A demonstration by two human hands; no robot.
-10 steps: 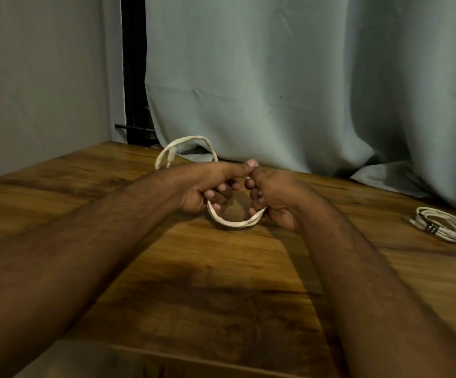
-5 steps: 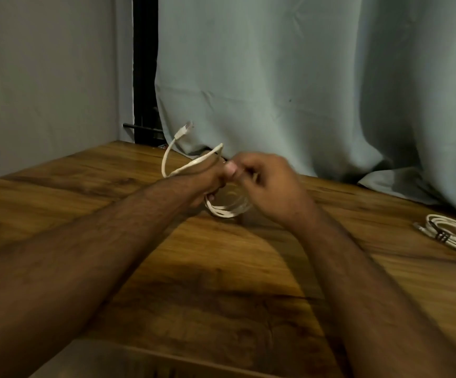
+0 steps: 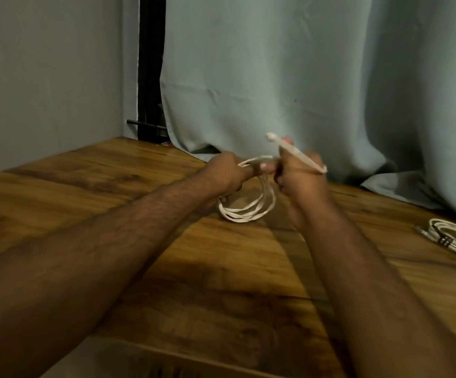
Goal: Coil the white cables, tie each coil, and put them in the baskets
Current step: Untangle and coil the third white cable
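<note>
Tail of the thin white coiled cable [image 3: 248, 208] now crosses right hand [image 3: 300, 173], both fists gripping; left hand [image 3: 229, 173] pins loops, so tying has begun

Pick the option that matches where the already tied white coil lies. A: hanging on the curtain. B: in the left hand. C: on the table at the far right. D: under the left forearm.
C: the tied coil, bound with a dark tie, lies on the wooden table at the far right, clear of both hands.

No readable text, labels or numbers anywhere.
</note>
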